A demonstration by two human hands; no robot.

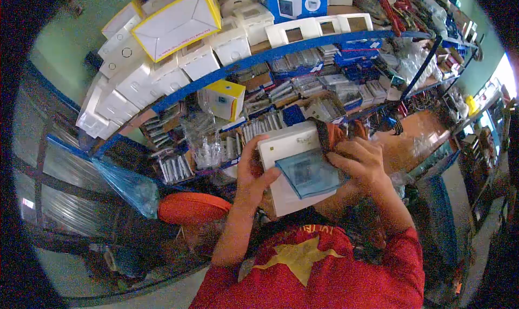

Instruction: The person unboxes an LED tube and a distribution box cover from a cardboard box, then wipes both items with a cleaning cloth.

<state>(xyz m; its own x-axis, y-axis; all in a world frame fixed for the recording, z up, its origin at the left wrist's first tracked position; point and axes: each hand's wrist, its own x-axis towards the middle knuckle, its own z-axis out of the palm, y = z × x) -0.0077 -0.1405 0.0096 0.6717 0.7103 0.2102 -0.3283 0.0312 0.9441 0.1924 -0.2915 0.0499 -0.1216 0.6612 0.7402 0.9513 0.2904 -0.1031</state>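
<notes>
Left hand (253, 175): clamped on the left edge of the white box, thumb across the front face, fingers wrapped toward the far side.
Right hand (359, 166): fingers bent around a brown-orange cloth (328, 136) at the box's upper right; whether its fingertips also bear on the box is hidden.
White box (280, 153): held up between the two hands, in front of the red shirt (303, 276), front face turned up toward the head camera.
Long axis: the left edge runs from the shirt side out toward the shelf (243, 60), its far end leaning left; with the right edge covered, I cannot tell which side is longer.
Blue cover (308, 176): translucent, across the middle of the box's front, askew to its edges; its left corner lies just beside the left thumb, its right end below the right hand.
Cloth side: the right hand is nearer to it; from the left hand it lies across the box, to the right and farther out.
Box from each hand: directly right of the left palm, to the left of the right hand.
</notes>
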